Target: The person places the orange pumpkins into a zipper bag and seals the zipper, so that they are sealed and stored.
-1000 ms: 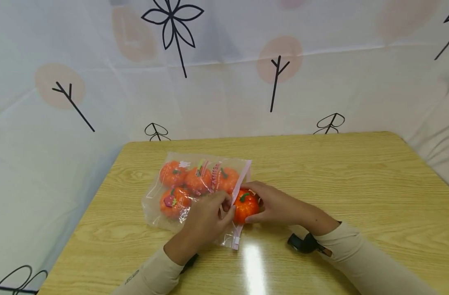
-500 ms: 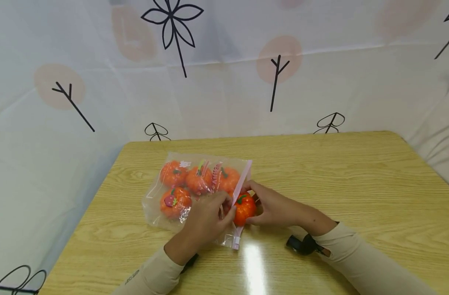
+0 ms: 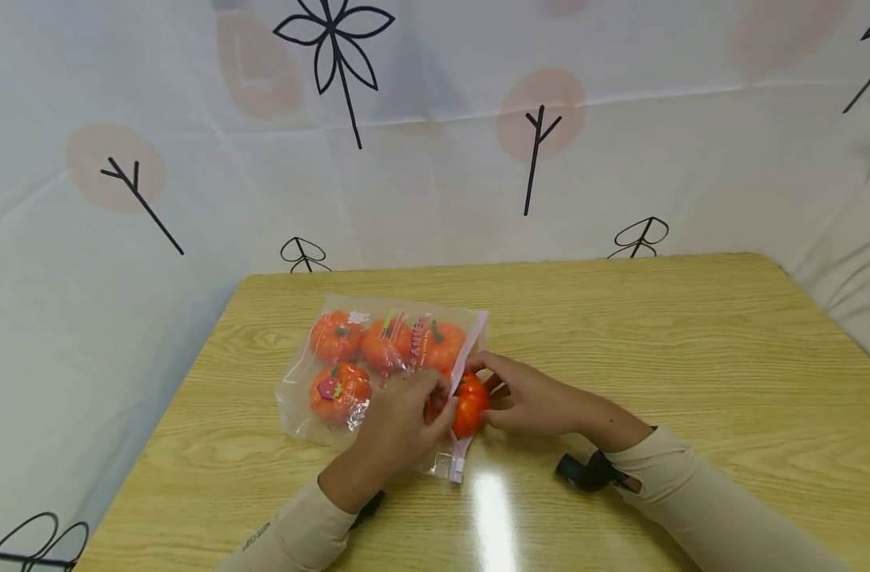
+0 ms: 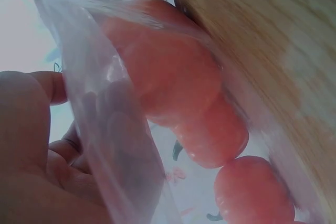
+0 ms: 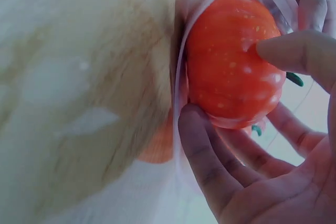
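A clear zip bag (image 3: 295, 407) with a pink zip edge lies flat on the wooden table, its mouth toward the right. Several small orange toy pumpkins show through the plastic, one of them a back-left pumpkin (image 3: 334, 338). My left hand (image 3: 400, 425) pinches the upper side of the bag's mouth and lifts it. At that opening sits another pumpkin (image 3: 470, 409), partly inside. My right hand (image 3: 538, 401) holds this pumpkin from the right, thumb (image 5: 289, 51) on one side and fingers (image 5: 205, 156) on the other. The green stem shows past the thumb in the right wrist view.
The pale wooden table (image 3: 656, 342) spreads out around the bag. A white cloth (image 3: 442, 199) with plant drawings hangs behind it. Black wrist straps with a camera (image 3: 585, 473) sit at the right sleeve. A slider (image 3: 457, 469) sits at the zip's near end.
The pumpkin in my right hand has moved left, deeper into the bag's mouth, and has turned so less of its stem shows. My left hand keeps its place on the bag.
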`<state>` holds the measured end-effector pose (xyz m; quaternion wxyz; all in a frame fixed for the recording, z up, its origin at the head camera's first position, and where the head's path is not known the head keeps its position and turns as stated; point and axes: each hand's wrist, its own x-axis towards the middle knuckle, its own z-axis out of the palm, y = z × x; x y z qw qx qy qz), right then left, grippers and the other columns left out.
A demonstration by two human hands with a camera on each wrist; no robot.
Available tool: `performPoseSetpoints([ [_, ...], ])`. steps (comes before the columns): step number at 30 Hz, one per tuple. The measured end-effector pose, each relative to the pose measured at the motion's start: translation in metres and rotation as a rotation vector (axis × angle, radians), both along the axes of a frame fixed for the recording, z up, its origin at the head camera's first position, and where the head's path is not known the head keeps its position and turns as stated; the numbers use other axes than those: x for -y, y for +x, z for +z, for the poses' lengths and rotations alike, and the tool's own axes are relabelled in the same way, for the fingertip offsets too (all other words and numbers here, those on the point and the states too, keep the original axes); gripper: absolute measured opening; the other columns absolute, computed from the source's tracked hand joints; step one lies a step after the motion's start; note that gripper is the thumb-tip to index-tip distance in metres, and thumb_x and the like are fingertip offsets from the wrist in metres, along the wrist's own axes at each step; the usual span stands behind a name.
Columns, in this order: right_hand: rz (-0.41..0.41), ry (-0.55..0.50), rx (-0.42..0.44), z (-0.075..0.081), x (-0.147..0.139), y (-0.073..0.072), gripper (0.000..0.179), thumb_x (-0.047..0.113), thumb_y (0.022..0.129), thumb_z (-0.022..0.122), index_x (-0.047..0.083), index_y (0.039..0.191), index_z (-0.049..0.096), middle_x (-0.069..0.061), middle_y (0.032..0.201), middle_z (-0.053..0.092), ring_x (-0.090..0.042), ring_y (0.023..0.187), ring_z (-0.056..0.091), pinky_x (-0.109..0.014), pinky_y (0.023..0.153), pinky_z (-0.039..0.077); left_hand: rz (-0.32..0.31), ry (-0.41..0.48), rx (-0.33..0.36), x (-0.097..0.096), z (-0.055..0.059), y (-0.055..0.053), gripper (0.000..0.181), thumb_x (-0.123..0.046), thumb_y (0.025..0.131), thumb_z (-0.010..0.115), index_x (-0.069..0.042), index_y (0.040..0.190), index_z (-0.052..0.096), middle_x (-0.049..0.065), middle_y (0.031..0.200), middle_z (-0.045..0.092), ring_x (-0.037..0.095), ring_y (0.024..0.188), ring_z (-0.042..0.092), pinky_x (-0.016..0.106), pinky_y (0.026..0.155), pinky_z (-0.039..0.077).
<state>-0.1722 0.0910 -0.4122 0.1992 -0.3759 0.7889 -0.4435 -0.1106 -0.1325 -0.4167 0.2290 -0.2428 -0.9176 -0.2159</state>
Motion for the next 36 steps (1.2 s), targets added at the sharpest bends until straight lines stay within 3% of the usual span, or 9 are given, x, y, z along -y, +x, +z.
performPoseSetpoints([
  [7, -0.050, -0.005, -0.003, -0.004, 0.004, 0.000, 0.052, 0.014, 0.087, 0.076, 0.009, 0.130, 0.047, -0.008, 0.128, 0.056, -0.020, 0.106, 0.065, -0.032, 0.091, 0.056, 0.006, -0.003, 0.016, 0.000, 0.002, 0.001, 0.013, -0.027, 0.088, 0.072, -0.018, 0.086, 0.062, -0.011, 0.070, 0.059, 0.005, 0.062, 0.046, 0.027, 0.067, 0.036],
  [15, -0.077, -0.042, 0.003, -0.007, 0.005, -0.001, 0.035, 0.017, 0.084, 0.080, 0.007, 0.099, 0.050, -0.010, 0.107, 0.059, -0.019, 0.099, 0.068, -0.029, 0.084, 0.059, 0.003, 0.024, 0.027, -0.001, 0.003, 0.002, 0.012, -0.024, 0.087, 0.073, -0.017, 0.086, 0.063, -0.011, 0.071, 0.059, 0.004, 0.061, 0.045, 0.023, 0.064, 0.037],
  [21, -0.083, -0.052, -0.036, -0.010, 0.005, -0.001, 0.031, 0.020, 0.084, 0.081, 0.007, 0.086, 0.053, -0.007, 0.096, 0.054, -0.019, 0.099, 0.069, -0.028, 0.083, 0.059, 0.000, 0.037, 0.038, -0.001, 0.003, 0.002, 0.012, -0.024, 0.087, 0.073, -0.016, 0.088, 0.064, -0.010, 0.073, 0.059, 0.004, 0.062, 0.045, 0.020, 0.062, 0.039],
  [25, -0.082, -0.063, -0.029, -0.012, 0.005, 0.000, 0.024, 0.018, 0.086, 0.079, 0.007, 0.086, 0.057, -0.008, 0.095, 0.055, -0.020, 0.099, 0.069, -0.028, 0.084, 0.058, 0.005, 0.034, 0.061, -0.002, 0.003, 0.003, 0.013, -0.024, 0.087, 0.073, -0.015, 0.088, 0.064, -0.009, 0.070, 0.056, 0.005, 0.061, 0.042, 0.018, 0.058, 0.036],
  [30, -0.043, -0.071, -0.001, -0.011, 0.004, -0.001, 0.012, 0.012, 0.090, 0.073, 0.006, 0.097, 0.066, -0.009, 0.101, 0.067, -0.020, 0.098, 0.069, -0.029, 0.086, 0.058, -0.021, 0.051, 0.061, -0.002, 0.003, 0.003, 0.011, -0.023, 0.090, 0.072, -0.014, 0.090, 0.065, -0.009, 0.068, 0.056, 0.001, 0.059, 0.043, 0.014, 0.054, 0.036],
  [36, -0.013, -0.061, 0.002, -0.011, 0.004, -0.002, 0.015, 0.011, 0.094, 0.068, 0.005, 0.107, 0.070, -0.008, 0.106, 0.072, -0.018, 0.101, 0.068, -0.028, 0.089, 0.056, -0.023, 0.057, 0.038, -0.002, 0.003, 0.002, 0.011, -0.022, 0.089, 0.072, -0.014, 0.089, 0.065, -0.009, 0.069, 0.057, 0.001, 0.057, 0.044, 0.013, 0.052, 0.036],
])
